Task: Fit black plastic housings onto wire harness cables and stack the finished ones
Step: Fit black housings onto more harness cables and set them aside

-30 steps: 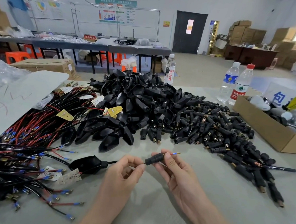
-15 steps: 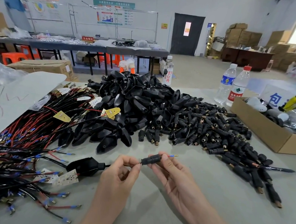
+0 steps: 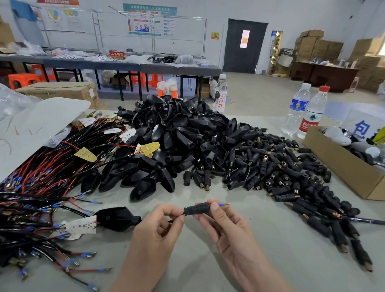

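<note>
My right hand pinches a small black cylindrical housing threaded on a thin black cable. The cable's blue-sleeved metal tip sticks out to the right of my thumb. Just left of the housing, my left hand pinches the same cable. That cable runs left into a large black teardrop housing lying on the table. A heap of large black housings sits behind, with a spread of small cylindrical housings to its right. Wire harness cables with red and black wires lie at the left.
A cardboard box of mixed items stands at the right edge. Two water bottles stand behind it, and a third bottle behind the heap. A white sheet covers the far left. Grey table surface lies under my hands.
Both hands hold the same cable and housing. The housing has slid slightly left along the cable, toward my left fingers, and the view has shifted a little.
</note>
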Tool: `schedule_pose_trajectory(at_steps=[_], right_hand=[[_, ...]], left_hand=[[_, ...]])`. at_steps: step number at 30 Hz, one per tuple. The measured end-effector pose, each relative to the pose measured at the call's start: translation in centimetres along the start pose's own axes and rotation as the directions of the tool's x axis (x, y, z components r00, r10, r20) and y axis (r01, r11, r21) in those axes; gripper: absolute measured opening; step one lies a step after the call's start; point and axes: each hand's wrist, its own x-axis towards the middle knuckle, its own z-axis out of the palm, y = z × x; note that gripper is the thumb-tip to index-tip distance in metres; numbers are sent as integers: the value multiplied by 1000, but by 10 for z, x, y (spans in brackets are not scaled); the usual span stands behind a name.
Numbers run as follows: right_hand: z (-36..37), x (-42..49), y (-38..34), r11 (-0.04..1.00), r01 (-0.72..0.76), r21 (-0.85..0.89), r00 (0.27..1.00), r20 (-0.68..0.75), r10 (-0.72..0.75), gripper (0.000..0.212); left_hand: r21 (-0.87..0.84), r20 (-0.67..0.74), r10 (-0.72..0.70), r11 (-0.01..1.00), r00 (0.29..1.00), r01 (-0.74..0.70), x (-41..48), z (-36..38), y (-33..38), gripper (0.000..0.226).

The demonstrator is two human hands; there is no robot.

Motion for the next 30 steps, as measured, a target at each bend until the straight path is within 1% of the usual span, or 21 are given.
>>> schedule_pose_trajectory(at_steps=[3,9,12,15,17,19,21,23,25,27,30], right_hand=[[-2,1,0,1000,1,-6,1000,-5,-1,35],[-4,1,0,1000,10,-16,1000,6,-10,38],[-4,1,1,996,26,-91,1000,17,-25,40],[-6,1,0,979,30,-203,1000,5,-30,42],[-7,2,-1,965,28,-260,999,-17,-34,38],[-6,3,-2,955,28,-296,999,-20,-35,33],[-6,3,-2,948,25,-317,999,-13,-30,33],[-7,3,-1,943,30,-332,999,-11,-36,30],[-6,3,1,936,44,-350,998,-20,-55,27],[-5,3,2,923,50,-382,997,-35,-69,24],[-3,2,2,891,53,-450,995,-52,-86,23]], left_hand=[[32,-22,14,999,1000,-13,1,0,0,26],[201,-4,92,976,996,-90,1,0,-2,33],[254,11,116,960,993,-115,0,-1,3,33],[312,2,133,942,991,-127,-1,-3,7,25],[328,-16,132,937,991,-119,-1,-4,9,24],[314,-20,123,943,992,-111,0,-5,9,28],[320,34,135,937,990,-138,1,-4,5,38],[352,111,181,913,977,-209,0,-2,4,43],[392,158,230,878,960,-275,-1,-3,2,36],[416,182,225,864,957,-282,-1,-3,1,36],[392,251,207,871,946,-295,-2,-5,5,34]])
